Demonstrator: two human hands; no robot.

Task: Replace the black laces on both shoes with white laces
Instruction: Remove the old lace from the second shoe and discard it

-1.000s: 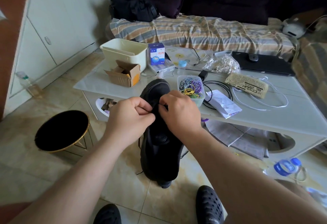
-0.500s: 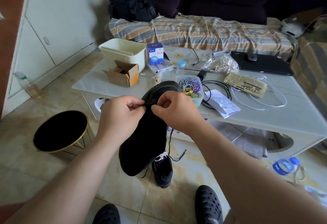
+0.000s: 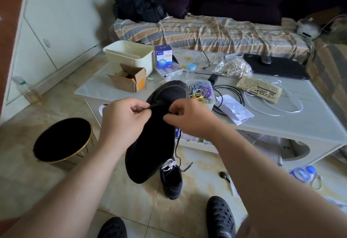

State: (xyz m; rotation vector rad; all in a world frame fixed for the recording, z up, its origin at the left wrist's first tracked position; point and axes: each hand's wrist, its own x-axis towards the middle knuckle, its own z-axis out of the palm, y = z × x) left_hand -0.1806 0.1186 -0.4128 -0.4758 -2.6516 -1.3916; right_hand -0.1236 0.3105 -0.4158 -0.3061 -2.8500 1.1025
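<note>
A white low table (image 3: 281,125) stands on a tiled floor. Near its left edge sit a cream plastic tub (image 3: 129,54) and, in front of it, an open cardboard box (image 3: 128,78). A blue and white carton (image 3: 163,56) stands just beside the tub. At the front edge is a clear container of coloured rubber bands (image 3: 201,92). Toward the far right corner lies a black laptop (image 3: 276,66). A black round bin (image 3: 62,140) stands on the floor, left. Behind the table, a striped blanket (image 3: 216,33) covers a sofa.

black shoe (image 3: 154,140) held aloft, white-laced shoe (image 3: 171,179) on floor
</note>
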